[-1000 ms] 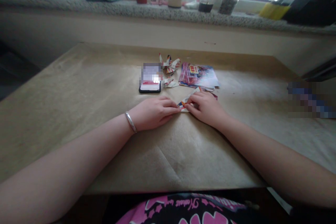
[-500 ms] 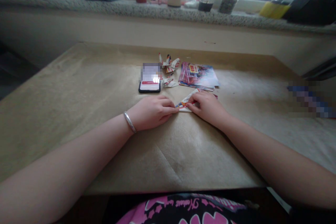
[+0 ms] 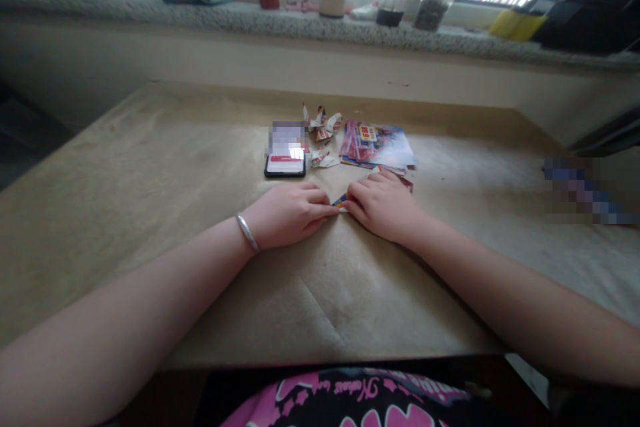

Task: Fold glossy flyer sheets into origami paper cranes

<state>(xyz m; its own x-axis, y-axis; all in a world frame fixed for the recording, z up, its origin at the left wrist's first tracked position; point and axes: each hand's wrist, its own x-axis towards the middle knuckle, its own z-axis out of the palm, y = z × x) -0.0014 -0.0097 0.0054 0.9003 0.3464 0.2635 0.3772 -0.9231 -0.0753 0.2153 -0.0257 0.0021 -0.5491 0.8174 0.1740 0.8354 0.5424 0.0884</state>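
Between my two hands a small printed sheet of folded paper (image 3: 340,201) lies against the table, mostly covered by my fingers. My left hand (image 3: 295,213), with a silver bangle at the wrist, presses its fingertips together on the paper's left corner. Closed over the rest of the sheet is my right hand (image 3: 384,205), its curled fingers close to the left fingertips. A bit of the paper's far edge shows beyond the right knuckles. Behind the hands are folded paper pieces (image 3: 324,125) with pointed tips and a stack of colourful printed sheets (image 3: 379,144).
A phone (image 3: 285,163) with a lit screen lies beyond my left hand. The table (image 3: 165,167) has a tan cover and meets a wall under a stone windowsill (image 3: 280,21) holding bottles and jars. A blurred bluish thing (image 3: 580,190) sits at the far right.
My right hand has slid left along the paper toward my left fingertips and now covers more of it. My left hand stays in place.
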